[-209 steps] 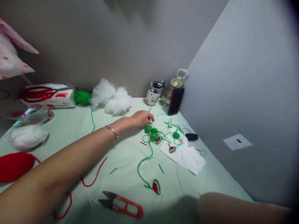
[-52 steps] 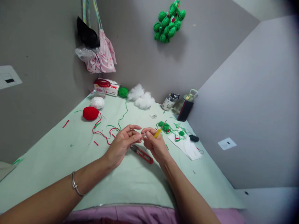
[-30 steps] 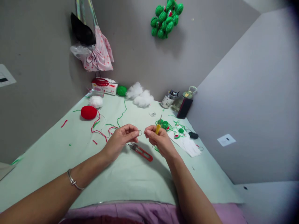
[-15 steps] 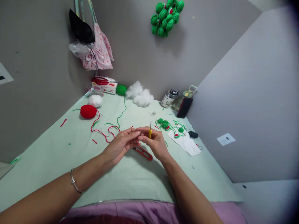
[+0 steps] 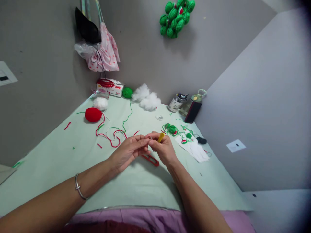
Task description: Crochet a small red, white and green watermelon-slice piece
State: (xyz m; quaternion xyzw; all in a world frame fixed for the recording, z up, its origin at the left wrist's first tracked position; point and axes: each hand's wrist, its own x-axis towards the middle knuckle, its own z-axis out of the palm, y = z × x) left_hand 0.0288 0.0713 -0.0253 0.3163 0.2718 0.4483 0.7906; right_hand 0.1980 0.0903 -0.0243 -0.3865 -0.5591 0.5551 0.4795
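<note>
My left hand [image 5: 130, 151] and my right hand [image 5: 163, 149] meet fingertip to fingertip above the pale green table [image 5: 60, 155]. The right hand pinches a yellow-handled crochet hook [image 5: 160, 137] that points up and to the right. The left hand's fingers are pinched on a small metal ring [image 5: 150, 138], barely visible between the fingertips. Red thread snips [image 5: 150, 159] lie on the table just under the hands, partly hidden. A silver bangle [image 5: 78, 188] is on my left wrist.
A red yarn ball [image 5: 93, 114], white yarn [image 5: 100, 103], green yarn ball [image 5: 127, 92], stuffing [image 5: 147, 98] and a box [image 5: 109, 89] sit at the back. Small green crochet pieces [image 5: 173, 129], white paper [image 5: 193, 148], a tin [image 5: 175, 104], a bottle [image 5: 197, 97] and a phone [image 5: 192, 112] lie right. Green crochet balls [image 5: 177, 17] hang on the wall.
Seven seconds ago my left hand reached to the green pieces at the far right. Since then both hands have come together at the middle; over the last second they closed up, and the hook tilted right.
</note>
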